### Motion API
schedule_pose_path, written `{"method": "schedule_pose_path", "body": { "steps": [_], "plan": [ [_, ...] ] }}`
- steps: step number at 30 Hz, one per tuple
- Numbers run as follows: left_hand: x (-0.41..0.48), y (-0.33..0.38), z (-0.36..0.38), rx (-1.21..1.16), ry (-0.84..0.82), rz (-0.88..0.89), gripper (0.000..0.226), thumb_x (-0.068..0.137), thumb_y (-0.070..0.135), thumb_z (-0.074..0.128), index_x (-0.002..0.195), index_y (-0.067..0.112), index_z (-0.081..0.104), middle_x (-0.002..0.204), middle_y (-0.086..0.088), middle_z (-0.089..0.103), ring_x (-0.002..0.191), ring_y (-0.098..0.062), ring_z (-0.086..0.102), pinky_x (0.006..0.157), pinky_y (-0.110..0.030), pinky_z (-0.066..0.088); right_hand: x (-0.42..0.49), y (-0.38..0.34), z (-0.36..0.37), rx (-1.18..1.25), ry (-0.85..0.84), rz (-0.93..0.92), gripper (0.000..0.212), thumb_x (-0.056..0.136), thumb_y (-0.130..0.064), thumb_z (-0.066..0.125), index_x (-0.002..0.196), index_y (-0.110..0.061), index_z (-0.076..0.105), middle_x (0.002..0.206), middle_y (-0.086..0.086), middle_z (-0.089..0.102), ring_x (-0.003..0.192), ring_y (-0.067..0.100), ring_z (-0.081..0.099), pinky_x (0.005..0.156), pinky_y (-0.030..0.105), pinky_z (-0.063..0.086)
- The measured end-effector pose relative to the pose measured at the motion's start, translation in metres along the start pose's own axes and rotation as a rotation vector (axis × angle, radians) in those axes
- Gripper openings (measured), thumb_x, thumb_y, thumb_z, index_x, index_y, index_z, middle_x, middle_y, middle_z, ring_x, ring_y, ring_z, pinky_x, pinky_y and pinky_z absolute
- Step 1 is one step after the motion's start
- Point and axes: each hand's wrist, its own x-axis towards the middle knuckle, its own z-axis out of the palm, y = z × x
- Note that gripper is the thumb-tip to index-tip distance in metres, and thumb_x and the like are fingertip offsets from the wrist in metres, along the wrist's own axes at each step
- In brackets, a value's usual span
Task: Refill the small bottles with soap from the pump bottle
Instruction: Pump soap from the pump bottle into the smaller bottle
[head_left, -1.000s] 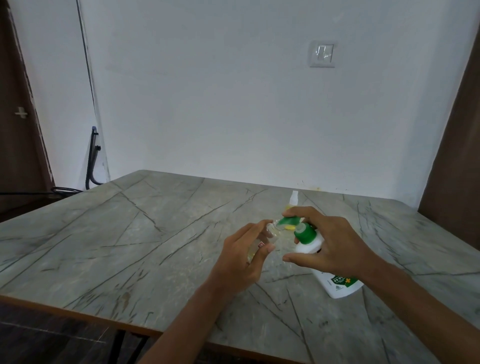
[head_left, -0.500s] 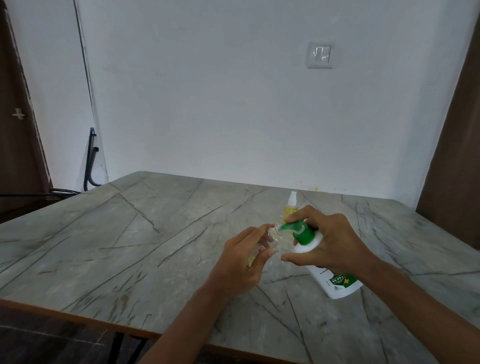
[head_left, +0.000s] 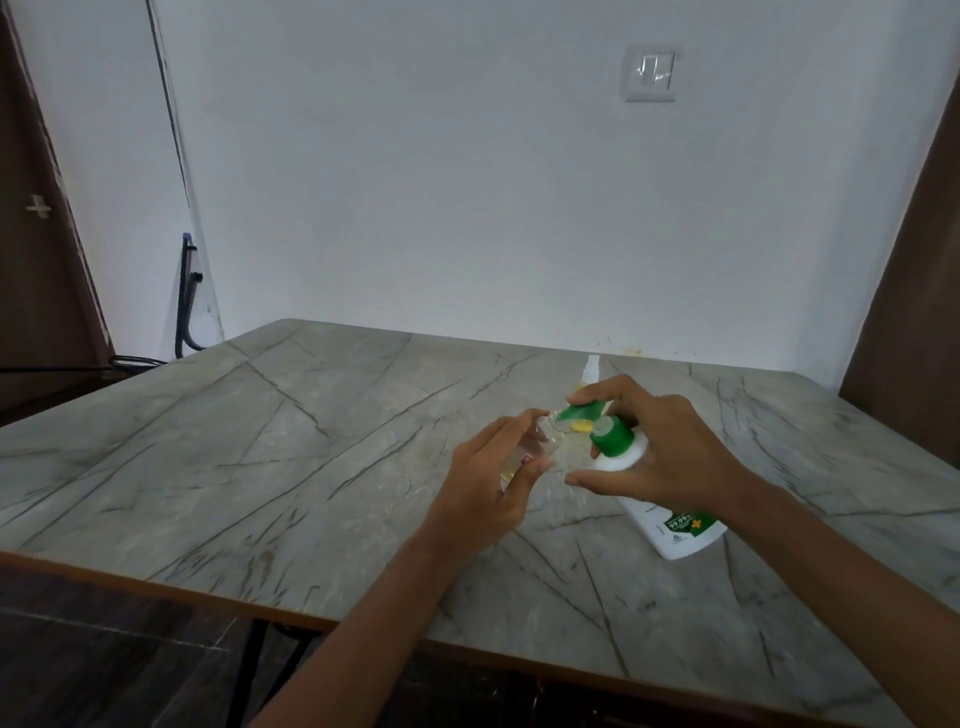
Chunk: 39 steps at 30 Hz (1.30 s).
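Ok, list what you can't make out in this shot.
Head view:
1. Fill level of the small bottle: the left hand wraps its body.
2. Second small bottle behind: the right hand and pump bottle hide most of it below the cap.
3. Pump bottle label text: too small to read.

The left grip (head_left: 488, 483) wraps most of the clear bottle (head_left: 545, 434) at frame centre. Only its neck and a sliver of wall show, and its fill cannot be judged. The right grip (head_left: 660, 452) covers the middle of the pump bottle (head_left: 675, 545) and part of its green head. The label (head_left: 683, 522) print is too small to read. Behind that grip, a capped bottle (head_left: 592, 366) shows only its white top. Both forearms run off the bottom edge. The bench (head_left: 260, 467) is cut at the left and right edges.
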Motion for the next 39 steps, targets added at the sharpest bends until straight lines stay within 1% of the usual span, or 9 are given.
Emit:
{"method": "schedule_pose_path", "body": {
  "steps": [8,12,15,18,26,30,34,37,39],
  "plan": [
    [-0.0033,-0.0004,0.0011,-0.017,-0.037,0.02,0.038,0.089,0.016,0.065,0.123,0.001,0.057,0.103,-0.008,0.067,0.091,-0.012,0.063,0.079,-0.02,0.053,-0.0026,0.0039,0.0024,0.054,0.033,0.015,0.058,0.062,-0.059,0.082,0.111,-0.043,0.054,0.082,-0.013,0.072,0.071,0.005,0.07,0.063,0.031,0.057],
    [-0.0031,-0.0002,0.0018,-0.012,-0.048,0.01,0.039,0.089,0.017,0.065,0.124,0.002,0.056,0.105,-0.007,0.067,0.093,-0.008,0.062,0.081,-0.014,0.051,-0.0029,0.0037,0.0028,0.058,0.038,0.001,0.057,0.063,-0.062,0.079,0.111,-0.046,0.053,0.084,-0.016,0.071,0.072,0.006,0.069,0.064,0.03,0.057],
    [-0.002,-0.0001,0.0016,0.002,-0.02,-0.01,0.039,0.089,0.02,0.064,0.123,0.002,0.057,0.102,-0.006,0.067,0.091,-0.004,0.06,0.081,-0.009,0.047,-0.0029,0.0021,0.0023,0.013,0.011,-0.007,0.065,0.064,-0.067,0.076,0.12,-0.053,0.046,0.089,-0.024,0.066,0.076,0.006,0.068,0.067,0.026,0.056],
    [-0.0017,-0.0002,0.0014,-0.003,-0.01,-0.016,0.039,0.089,0.02,0.065,0.123,0.002,0.058,0.102,-0.005,0.067,0.09,-0.002,0.059,0.08,-0.008,0.047,-0.0027,0.0018,0.0025,-0.026,-0.002,-0.03,0.068,0.067,-0.068,0.074,0.125,-0.052,0.042,0.097,-0.023,0.066,0.079,0.007,0.067,0.07,0.026,0.056],
    [-0.0029,-0.0013,0.0025,0.008,-0.014,-0.026,0.039,0.091,0.023,0.063,0.124,0.004,0.057,0.103,-0.004,0.067,0.093,0.002,0.056,0.081,-0.007,0.046,0.0007,-0.0006,0.0021,0.023,-0.009,-0.023,0.064,0.065,-0.063,0.078,0.119,-0.053,0.044,0.093,-0.039,0.062,0.08,0.0,0.067,0.067,0.014,0.053],
    [-0.0045,-0.0026,0.0029,0.001,-0.037,-0.018,0.041,0.092,0.026,0.062,0.126,0.005,0.056,0.105,-0.005,0.067,0.093,-0.004,0.06,0.08,-0.013,0.051,0.0001,0.0012,0.0012,0.051,0.01,0.003,0.059,0.063,-0.061,0.081,0.113,-0.045,0.054,0.084,-0.028,0.067,0.074,0.002,0.069,0.065,0.023,0.057],
    [-0.0048,-0.0032,0.0043,0.0,-0.053,-0.008,0.041,0.091,0.024,0.063,0.126,0.005,0.055,0.106,-0.005,0.067,0.094,-0.004,0.059,0.082,-0.011,0.05,-0.0007,0.0017,0.0024,0.08,0.023,0.005,0.055,0.063,-0.058,0.082,0.11,-0.037,0.06,0.083,-0.032,0.067,0.074,0.0,0.069,0.064,0.022,0.058],
    [-0.0041,-0.0026,0.0045,0.012,-0.045,-0.013,0.041,0.091,0.025,0.062,0.126,0.005,0.055,0.106,-0.005,0.067,0.095,0.0,0.057,0.082,-0.007,0.047,-0.0006,0.0025,0.0027,0.053,0.026,0.013,0.058,0.063,-0.059,0.082,0.113,-0.044,0.056,0.085,-0.029,0.068,0.076,0.001,0.069,0.065,0.022,0.057],
    [-0.0036,-0.002,0.004,0.015,-0.026,-0.023,0.04,0.09,0.024,0.063,0.125,0.005,0.056,0.105,-0.004,0.067,0.095,0.003,0.055,0.082,-0.006,0.045,-0.0004,-0.0001,0.0024,0.007,0.016,0.007,0.064,0.064,-0.061,0.08,0.119,-0.053,0.048,0.092,-0.032,0.065,0.083,-0.002,0.067,0.069,0.014,0.053]
  ]
}}
